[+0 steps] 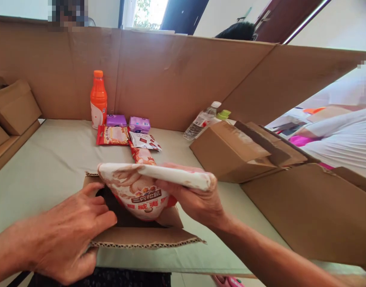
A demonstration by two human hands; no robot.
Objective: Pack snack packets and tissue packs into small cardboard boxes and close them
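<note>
My right hand [197, 199] is closed on a white and red snack bag [147, 187], holding it over the opening of a small cardboard box [147, 239] at the table's near edge. The bag's lower end dips into the box. My left hand [72, 231] rests on the box's left flap with its fingers curled against the cardboard. Beyond the box lie three more snack packets [112, 135], two purple packs [139, 123] and an orange drink bottle [98, 99].
A cardboard screen [171, 71] walls the back and right of the table [45, 159]. A second brown box [230, 151] sits at the right, with a clear water bottle [200, 121] behind it. More boxes [12, 107] stand at left. People are behind the screen.
</note>
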